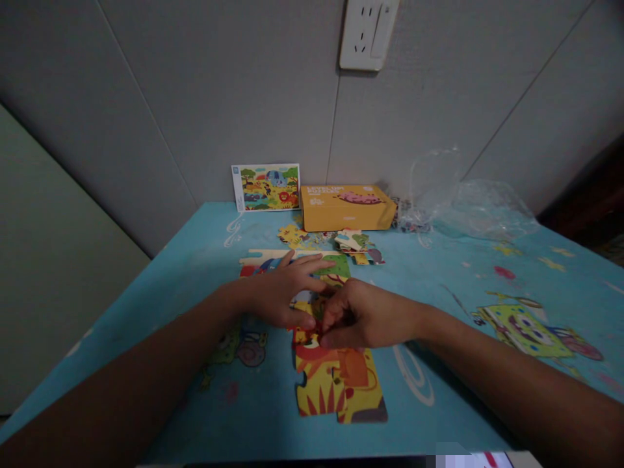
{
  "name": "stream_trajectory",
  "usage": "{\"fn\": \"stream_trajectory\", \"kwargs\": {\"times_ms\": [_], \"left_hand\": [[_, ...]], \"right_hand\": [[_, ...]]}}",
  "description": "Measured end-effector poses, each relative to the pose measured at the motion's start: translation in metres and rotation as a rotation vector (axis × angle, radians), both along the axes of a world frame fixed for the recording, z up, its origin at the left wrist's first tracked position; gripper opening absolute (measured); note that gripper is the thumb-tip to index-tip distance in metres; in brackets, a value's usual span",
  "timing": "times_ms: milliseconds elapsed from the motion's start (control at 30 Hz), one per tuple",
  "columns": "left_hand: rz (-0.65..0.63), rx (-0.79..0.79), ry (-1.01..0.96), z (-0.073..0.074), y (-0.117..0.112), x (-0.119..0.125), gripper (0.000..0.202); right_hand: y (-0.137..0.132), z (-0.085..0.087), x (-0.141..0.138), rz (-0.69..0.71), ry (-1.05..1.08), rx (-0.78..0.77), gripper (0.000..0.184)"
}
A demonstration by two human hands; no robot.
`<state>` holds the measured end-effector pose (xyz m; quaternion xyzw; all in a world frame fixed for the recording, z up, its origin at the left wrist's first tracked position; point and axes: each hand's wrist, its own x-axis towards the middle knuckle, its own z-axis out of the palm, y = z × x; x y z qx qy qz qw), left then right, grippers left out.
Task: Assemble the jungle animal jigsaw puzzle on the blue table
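Observation:
A partly joined animal jigsaw (338, 383) lies in the middle of the blue cartoon tablecloth (439, 390). My left hand (283, 289) rests flat on its upper pieces, fingers stretched out to the right. My right hand (358, 315) is curled in a pinch on a red and yellow puzzle piece (309, 337) at the jigsaw's middle, touching the left hand's thumb. Part of the jigsaw is hidden under both hands.
Loose puzzle pieces (353, 246) lie behind the jigsaw. An orange puzzle box (346, 208) and a picture card (266, 186) stand against the grey wall. A crumpled clear plastic bag (478, 208) sits at the back right. A wall socket (368, 32) is above.

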<state>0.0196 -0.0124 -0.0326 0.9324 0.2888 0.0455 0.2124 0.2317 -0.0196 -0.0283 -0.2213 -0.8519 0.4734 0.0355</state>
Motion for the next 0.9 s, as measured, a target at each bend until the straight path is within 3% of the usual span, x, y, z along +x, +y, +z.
{"fn": "stream_trajectory", "kwargs": {"times_ms": [167,333,400,600,900], "left_hand": [[0.01,-0.013,0.002,0.0017,0.0017,0.0,0.06],[-0.024,-0.045,0.014,-0.0007,0.0002,0.0005,0.098],[-0.027,-0.051,0.02,-0.0027,-0.0003,0.0005,0.105],[-0.025,-0.06,0.041,-0.0027,-0.0017,0.0012,0.103],[-0.019,-0.072,0.047,0.0005,-0.0014,0.0032,0.105]], "right_hand": [[-0.0023,0.0009,-0.0009,-0.004,-0.024,0.062,0.015],[-0.0069,0.0025,-0.0026,0.033,-0.052,0.215,0.012],[-0.008,0.0022,-0.0028,0.028,-0.06,0.278,0.011],[-0.0068,0.0011,-0.0008,0.049,-0.024,0.263,0.006],[-0.0043,0.0013,0.002,0.095,-0.029,0.251,0.015]]}}
